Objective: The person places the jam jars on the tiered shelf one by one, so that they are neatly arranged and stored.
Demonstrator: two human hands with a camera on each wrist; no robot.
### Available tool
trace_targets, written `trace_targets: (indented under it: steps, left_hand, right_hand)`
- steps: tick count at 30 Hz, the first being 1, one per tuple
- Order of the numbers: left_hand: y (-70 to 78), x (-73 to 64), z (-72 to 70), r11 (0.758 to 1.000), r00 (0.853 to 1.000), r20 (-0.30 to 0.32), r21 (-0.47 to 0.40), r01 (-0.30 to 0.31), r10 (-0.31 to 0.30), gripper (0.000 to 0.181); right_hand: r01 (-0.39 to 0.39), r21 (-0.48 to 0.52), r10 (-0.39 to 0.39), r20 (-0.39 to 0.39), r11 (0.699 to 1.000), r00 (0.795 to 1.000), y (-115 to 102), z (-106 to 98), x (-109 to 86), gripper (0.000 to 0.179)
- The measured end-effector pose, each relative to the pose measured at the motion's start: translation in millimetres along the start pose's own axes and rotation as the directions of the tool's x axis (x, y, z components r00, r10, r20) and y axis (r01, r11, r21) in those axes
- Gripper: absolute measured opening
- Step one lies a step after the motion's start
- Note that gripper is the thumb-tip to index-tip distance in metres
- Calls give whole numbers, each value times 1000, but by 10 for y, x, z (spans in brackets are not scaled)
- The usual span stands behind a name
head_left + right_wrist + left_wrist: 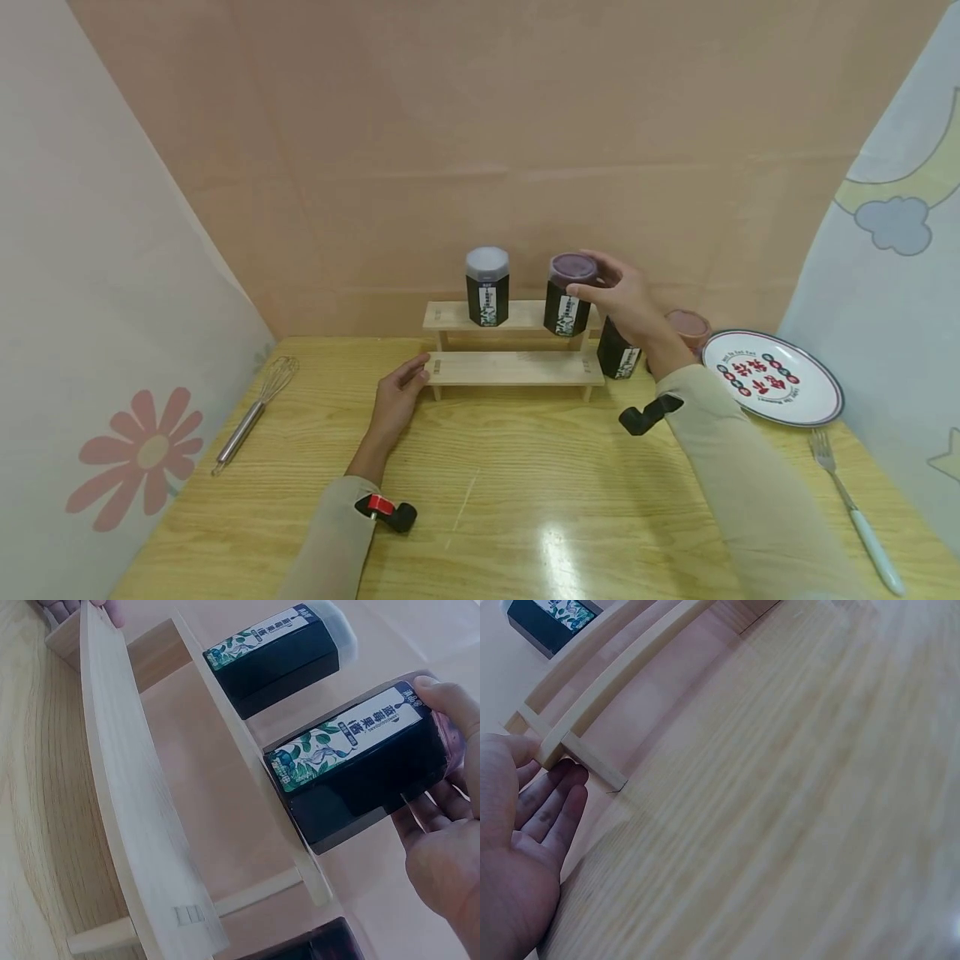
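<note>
The right grip (628, 304) pinches the purple-lidded jar (567, 304) near its top, thumb on one side and fingers on the other. The jar is at the right part of the stand's upper step, its base by the front edge; whether it bears on the wood I cannot tell. The left grip (397, 400) pinches the left end of the stand (517, 367) at the lower step, with the other fingers loosely bent below it, as the left wrist view shows. On the upper step, just left of the held jar and apart from it, the pale-lidded jar (487, 296) stands upright. A dark jar (617, 357) is just beside the stand's right end, its top hidden by the right grip. Behind the right forearm, a pink-lidded jar (687, 323) shows in part near the plate (817, 392). The fork (870, 537) lies on the surface (465, 467) in front of the plate; the whisk (243, 432) lies at far left.
</note>
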State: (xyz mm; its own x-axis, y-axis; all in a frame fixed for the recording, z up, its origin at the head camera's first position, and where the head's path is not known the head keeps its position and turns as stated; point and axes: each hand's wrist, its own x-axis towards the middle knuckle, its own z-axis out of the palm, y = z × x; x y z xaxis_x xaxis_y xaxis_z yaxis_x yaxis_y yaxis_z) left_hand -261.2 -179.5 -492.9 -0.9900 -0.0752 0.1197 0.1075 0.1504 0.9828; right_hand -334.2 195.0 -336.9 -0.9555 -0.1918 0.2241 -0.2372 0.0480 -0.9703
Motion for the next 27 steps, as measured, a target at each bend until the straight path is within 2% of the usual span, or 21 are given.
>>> trace_targets:
  steps: [8, 17, 22, 27]
  left_hand:
    - [7, 5, 35, 1000, 1000, 3, -13, 2, -2, 37]
    - [35, -6, 56, 1000, 1000, 7, 3, 5, -5, 37]
    - [49, -5, 58, 1000, 1000, 9, 1, 14, -14, 37]
    - [42, -2, 62, 1000, 1000, 10, 0, 19, -19, 37]
  right_hand:
    - [7, 30, -7, -4, 1000, 1000, 34, 62, 67, 68]
    - [-13, -38, 13, 2, 999, 1000, 17, 129, 132, 69]
    - [-23, -40, 24, 16, 999, 1000, 14, 147, 175, 72]
    - [-16, -35, 17, 24, 999, 1000, 13, 143, 131, 74]
